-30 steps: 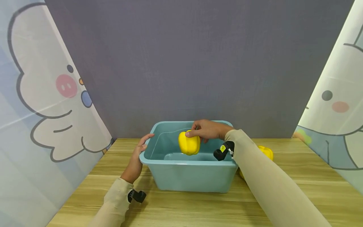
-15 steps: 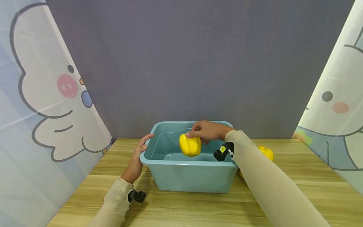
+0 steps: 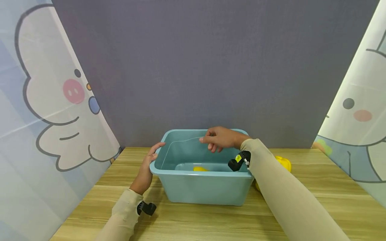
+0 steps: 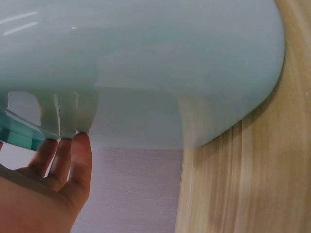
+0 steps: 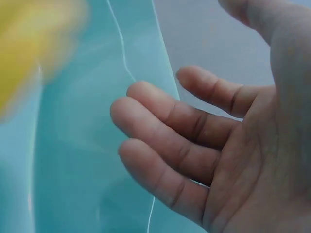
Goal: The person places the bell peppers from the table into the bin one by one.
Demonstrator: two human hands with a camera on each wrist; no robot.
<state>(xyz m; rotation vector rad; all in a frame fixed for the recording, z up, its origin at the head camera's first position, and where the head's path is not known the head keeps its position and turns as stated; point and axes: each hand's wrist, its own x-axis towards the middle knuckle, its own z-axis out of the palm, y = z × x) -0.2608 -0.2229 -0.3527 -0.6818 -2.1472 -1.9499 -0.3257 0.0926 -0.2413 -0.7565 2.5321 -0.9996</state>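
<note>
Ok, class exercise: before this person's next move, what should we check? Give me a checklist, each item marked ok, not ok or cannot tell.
1. Blue bin standing upright on the table: ok.
2. Left hand holding the bin at its left rim: ok.
3. Right hand holding nothing: ok; it is above the bin.
4. Yellow pepper inside the bin: ok; only part shows over the near rim.
5. That pepper lying at rest: cannot tell; it is blurred in the right wrist view.
6. Yellow things right of the bin fully in sight: not ok; the right sleeve hides part of them.
</note>
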